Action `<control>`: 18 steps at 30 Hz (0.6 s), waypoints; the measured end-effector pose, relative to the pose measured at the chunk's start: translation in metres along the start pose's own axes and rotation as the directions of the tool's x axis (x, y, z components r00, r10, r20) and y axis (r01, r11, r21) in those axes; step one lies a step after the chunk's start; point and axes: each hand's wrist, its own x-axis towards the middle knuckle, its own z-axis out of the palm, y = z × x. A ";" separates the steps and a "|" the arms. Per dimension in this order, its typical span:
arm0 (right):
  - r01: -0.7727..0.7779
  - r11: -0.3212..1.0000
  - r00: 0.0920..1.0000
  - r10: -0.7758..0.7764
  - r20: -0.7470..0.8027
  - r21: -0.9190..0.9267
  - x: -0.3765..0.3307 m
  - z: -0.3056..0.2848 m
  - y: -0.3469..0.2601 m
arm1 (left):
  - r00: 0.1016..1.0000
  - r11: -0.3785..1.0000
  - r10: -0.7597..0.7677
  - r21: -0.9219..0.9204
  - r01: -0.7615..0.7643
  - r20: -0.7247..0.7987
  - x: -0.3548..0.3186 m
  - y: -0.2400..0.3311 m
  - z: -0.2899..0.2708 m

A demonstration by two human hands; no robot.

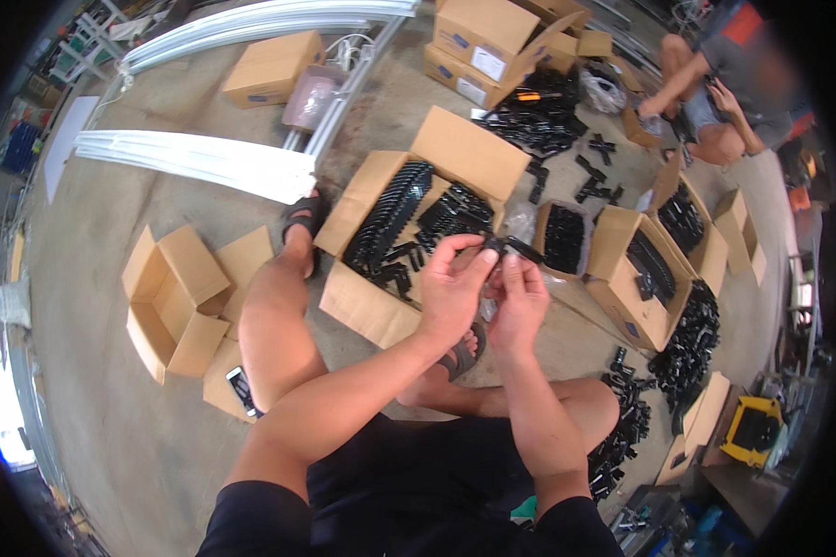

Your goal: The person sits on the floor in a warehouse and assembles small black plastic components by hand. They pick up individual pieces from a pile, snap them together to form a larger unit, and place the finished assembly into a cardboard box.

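Person sits cross-legged on the concrete floor (pixel 139 446), dark shorts, knees out to both sides. Near left by the knee: a phone (pixel 241 390) lying on a flat cardboard flap. Both hands raised together in front of the chest. Left hand (pixel 450 288) and right hand (pixel 518 297) are touching at the fingertips, both pinched on one small black plastic part (pixel 511 247), which sits between the two sets of fingers just above the near edge of the open box. Exact grip on the part is hard to read, fingers cover most of it. Left of the person: an empty open carton (pixel 172 302), flaps splayed. Directly beyond the hands: a big open cardboard box (pixel 372 306) holding rows of stacked black parts (pixel 390 218). A sandalled foot (pixel 302 223) rests by its left side. Right of the hands: a small bag-lined box (pixel 564 239) of black parts, then two more open cartons (pixel 636 306) packed with them, and a loose pile of black pieces (pixel 687 348) on the floor near right. Far left: long white profiles (pixel 195 162) lying on the floor. Far centre: closed cartons (pixel 478 46) and another black pile (pixel 539 121). Far right: another person (pixel 724 84) sitting, hands busy at their own work.
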 end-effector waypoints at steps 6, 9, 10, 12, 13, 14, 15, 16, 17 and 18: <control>-0.003 0.999 0.999 0.001 0.034 0.042 0.001 -0.008 0.000 | 0.999 0.998 -0.053 -0.032 0.052 -0.008 -0.002 0.006 0.005; 0.022 0.997 0.999 -0.025 0.032 0.079 -0.001 -0.003 -0.003 | 0.999 0.998 -0.045 -0.035 0.045 0.009 -0.003 0.002 0.003; 0.014 0.997 0.999 -0.017 0.039 0.071 0.000 -0.005 -0.002 | 0.999 0.999 -0.038 -0.031 0.038 0.007 -0.003 0.001 0.003; -0.002 0.999 0.999 -0.001 0.055 0.054 0.003 -0.008 0.000 | 1.000 0.999 -0.030 -0.026 0.030 0.006 -0.003 0.000 0.003; -0.003 0.998 0.999 0.000 0.038 0.058 0.002 -0.006 -0.002 | 0.999 0.999 -0.032 -0.025 0.032 0.007 -0.002 0.002 0.003; -0.003 0.998 1.000 0.002 0.023 0.062 0.000 0.000 -0.007 | 0.999 0.999 -0.033 -0.025 0.033 0.007 -0.002 0.003 0.003; -0.004 0.998 1.000 0.003 0.008 0.067 -0.002 0.003 -0.009 | 0.999 0.999 -0.030 -0.023 0.030 0.015 -0.002 0.002 0.003; -0.004 0.999 1.000 0.004 -0.003 0.053 -0.002 0.002 -0.008 | 0.999 0.999 -0.027 -0.023 0.028 0.023 -0.002 0.000 0.002; -0.005 0.999 1.000 0.005 -0.013 0.040 -0.002 0.001 -0.005 | 0.999 0.999 -0.024 -0.022 0.025 0.030 -0.003 -0.001 0.002; -0.006 1.000 1.000 0.006 -0.023 0.026 -0.002 -0.001 -0.004 | 0.999 1.000 -0.016 -0.009 0.016 0.029 -0.003 -0.002 0.002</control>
